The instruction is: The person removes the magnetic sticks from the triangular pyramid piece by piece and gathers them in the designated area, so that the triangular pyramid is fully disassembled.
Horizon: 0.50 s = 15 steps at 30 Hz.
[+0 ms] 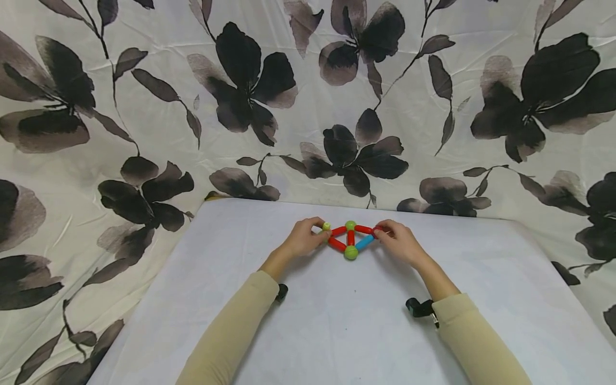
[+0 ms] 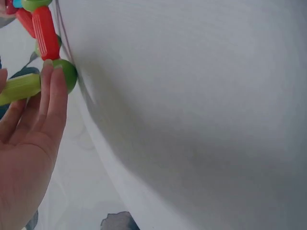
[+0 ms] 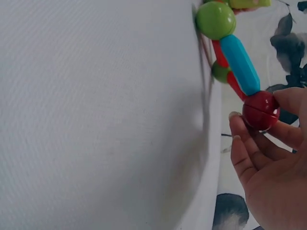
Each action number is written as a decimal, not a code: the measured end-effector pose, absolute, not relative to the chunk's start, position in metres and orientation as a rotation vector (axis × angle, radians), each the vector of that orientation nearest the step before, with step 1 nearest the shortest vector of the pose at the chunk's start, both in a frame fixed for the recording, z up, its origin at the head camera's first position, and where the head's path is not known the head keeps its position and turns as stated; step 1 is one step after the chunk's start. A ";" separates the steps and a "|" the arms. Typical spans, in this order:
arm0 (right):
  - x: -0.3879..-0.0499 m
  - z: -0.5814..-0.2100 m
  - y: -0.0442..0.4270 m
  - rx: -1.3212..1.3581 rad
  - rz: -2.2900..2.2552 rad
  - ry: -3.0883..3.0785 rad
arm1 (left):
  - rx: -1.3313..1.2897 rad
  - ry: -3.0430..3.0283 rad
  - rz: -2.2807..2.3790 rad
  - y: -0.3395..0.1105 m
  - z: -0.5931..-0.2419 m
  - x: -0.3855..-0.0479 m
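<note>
A flat diamond frame of toy magnetic rods and balls lies on the white table in the head view. It has red rods (image 1: 351, 237), one blue rod (image 1: 364, 243), a green far ball (image 1: 350, 225) and a green near ball (image 1: 351, 253). At its left corner my left hand (image 1: 304, 237) pinches a yellow-green rod (image 2: 20, 88) joined to a green ball (image 2: 68, 75); the fingertips touch that ball. My right hand (image 1: 398, 241) holds the red ball (image 3: 261, 110) at the right corner between thumb and fingers, where the blue rod (image 3: 240, 64) meets it.
A white cloth covers the table (image 1: 317, 326). Behind its far edge hangs a flower-printed curtain (image 1: 269, 171), which also runs down the left side. Black wrist cameras (image 1: 418, 308) sit at both sleeve cuffs.
</note>
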State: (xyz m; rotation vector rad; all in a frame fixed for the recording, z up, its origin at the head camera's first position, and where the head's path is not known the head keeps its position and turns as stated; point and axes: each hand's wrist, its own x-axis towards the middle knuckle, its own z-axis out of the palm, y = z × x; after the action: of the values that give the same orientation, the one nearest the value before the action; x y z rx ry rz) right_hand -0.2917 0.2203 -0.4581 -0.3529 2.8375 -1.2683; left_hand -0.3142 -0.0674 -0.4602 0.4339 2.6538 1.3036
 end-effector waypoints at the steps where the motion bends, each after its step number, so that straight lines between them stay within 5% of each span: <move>1: -0.292 -0.459 0.221 -0.347 -1.267 2.837 | 0.425 2.656 1.308 -0.068 -0.460 -0.314; 15: -0.298 -0.468 0.230 -0.323 -1.217 2.801 | 0.397 2.676 1.364 -0.081 -0.458 -0.318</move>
State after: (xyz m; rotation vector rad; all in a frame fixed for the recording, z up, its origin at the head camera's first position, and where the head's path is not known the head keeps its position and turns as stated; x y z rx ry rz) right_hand -0.2981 0.2296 -0.4684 -0.3226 2.8006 -1.2170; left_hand -0.3182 -0.0806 -0.4576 0.3965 2.6763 1.3642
